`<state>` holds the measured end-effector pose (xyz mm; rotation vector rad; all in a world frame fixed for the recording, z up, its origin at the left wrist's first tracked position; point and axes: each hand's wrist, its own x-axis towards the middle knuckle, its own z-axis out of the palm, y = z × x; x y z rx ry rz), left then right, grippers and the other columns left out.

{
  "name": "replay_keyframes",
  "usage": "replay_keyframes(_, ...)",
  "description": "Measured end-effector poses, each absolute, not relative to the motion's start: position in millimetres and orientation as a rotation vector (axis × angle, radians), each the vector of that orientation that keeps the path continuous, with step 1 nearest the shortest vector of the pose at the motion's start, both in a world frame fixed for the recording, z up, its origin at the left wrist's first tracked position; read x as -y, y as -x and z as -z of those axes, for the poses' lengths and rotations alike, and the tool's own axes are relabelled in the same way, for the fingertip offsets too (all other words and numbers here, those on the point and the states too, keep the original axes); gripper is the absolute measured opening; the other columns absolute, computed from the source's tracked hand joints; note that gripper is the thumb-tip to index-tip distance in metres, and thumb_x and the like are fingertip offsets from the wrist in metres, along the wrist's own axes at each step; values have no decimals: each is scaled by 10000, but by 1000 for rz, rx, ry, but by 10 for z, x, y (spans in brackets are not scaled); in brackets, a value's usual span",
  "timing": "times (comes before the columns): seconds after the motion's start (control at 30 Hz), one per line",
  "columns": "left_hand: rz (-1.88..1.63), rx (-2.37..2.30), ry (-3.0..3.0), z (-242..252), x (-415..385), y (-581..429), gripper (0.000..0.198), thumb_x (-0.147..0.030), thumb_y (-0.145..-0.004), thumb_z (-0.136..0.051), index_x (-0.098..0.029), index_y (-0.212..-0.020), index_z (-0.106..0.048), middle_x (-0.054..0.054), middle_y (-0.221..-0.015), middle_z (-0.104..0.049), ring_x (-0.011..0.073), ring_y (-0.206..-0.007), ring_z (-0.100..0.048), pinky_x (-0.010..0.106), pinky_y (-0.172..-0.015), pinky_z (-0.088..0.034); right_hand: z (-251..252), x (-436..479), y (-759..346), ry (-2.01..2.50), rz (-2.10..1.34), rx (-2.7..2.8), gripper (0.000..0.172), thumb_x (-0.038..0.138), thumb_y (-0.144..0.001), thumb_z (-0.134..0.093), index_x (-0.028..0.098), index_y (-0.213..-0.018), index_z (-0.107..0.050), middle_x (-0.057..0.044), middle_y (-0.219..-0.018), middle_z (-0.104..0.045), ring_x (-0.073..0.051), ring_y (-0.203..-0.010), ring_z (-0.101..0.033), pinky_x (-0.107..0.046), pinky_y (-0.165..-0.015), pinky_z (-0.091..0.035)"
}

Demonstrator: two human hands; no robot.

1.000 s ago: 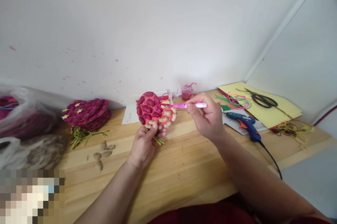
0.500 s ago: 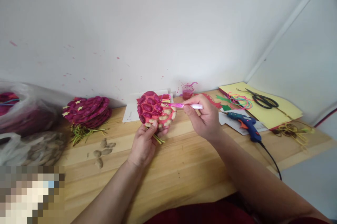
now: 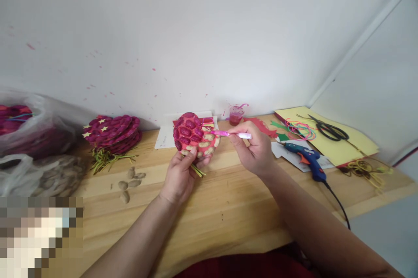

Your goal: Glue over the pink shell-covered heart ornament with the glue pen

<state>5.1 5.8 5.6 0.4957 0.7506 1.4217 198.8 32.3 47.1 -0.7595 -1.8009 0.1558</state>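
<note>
Your right grip pinches a brush by its white handle, the pink end pointing left onto the right side of the peanut disc, though you cannot tell whether the tip touches. Your left grip clasps that disc by its near edge, thumb on the front, holding it raised over the middle of the table; yellow-green stems poke out below. Its left and upper peanuts are glossy magenta (those toward the right and near edge are bare tan). Just beyond, a cup of pink liquid stands near the wall, which is spattered pink. To your right lie a blue glue gun, tangled coloured cords and black scissors on a yellow sheet. To your left are loose peanuts, a stack of magenta discs with pale stars on top and, farther left, a plastic bag of peanuts.
</note>
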Motion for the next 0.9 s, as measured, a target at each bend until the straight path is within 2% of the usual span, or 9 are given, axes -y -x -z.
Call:
replay_keyframes(0.23, -1446, -788, -595, -26, -48, -54, 426, -329, -627, -950, -126, -917, -713, 78, -896, -771, 184, -784, -753, 271, -731, -648, -480, -323, -1992, 787, -171, 1779, 26, 209, -950, -633, 219, -969, -648, -5, -824, -695, -132, -719, -635, -265, -649, -486)
replay_keyframes(0.47, -1469, -815, -626, -31, -42, -59, 434, -364, -598, -962, -138, -857, -695, 29, -787, -723, 155, -736, -727, 246, -698, -636, -481, -324, -2028, 819, -225, 1720, 25, 223, -955, -630, 208, -945, -648, 2, -805, -662, -124, -709, -612, -269, -656, -473)
replay_keyframes(0.6, -1471, -837, -679, -51, -27, -71, 454, -380, -602, -957, -144, -888, -696, 42, -869, -733, 154, -744, -721, 240, -669, -627, -478, -323, -2011, 829, -242, 1746, 46, 238, -954, -634, 208, -920, -640, 7, -773, -648, -118, -672, -581, -266, -622, -448)
replay_keyframes(0.9, -1467, -868, -705, -41, -19, -67, 441, -394, -620, -946, -144, -864, -677, 21, -798, -703, 145, -713, -712, 246, -689, -617, -498, -338, -2078, 890, -298, 1698, 100, 286, -968, -625, 206, -909, -634, 17, -724, -626, -112, -622, -545, -269, -586, -420)
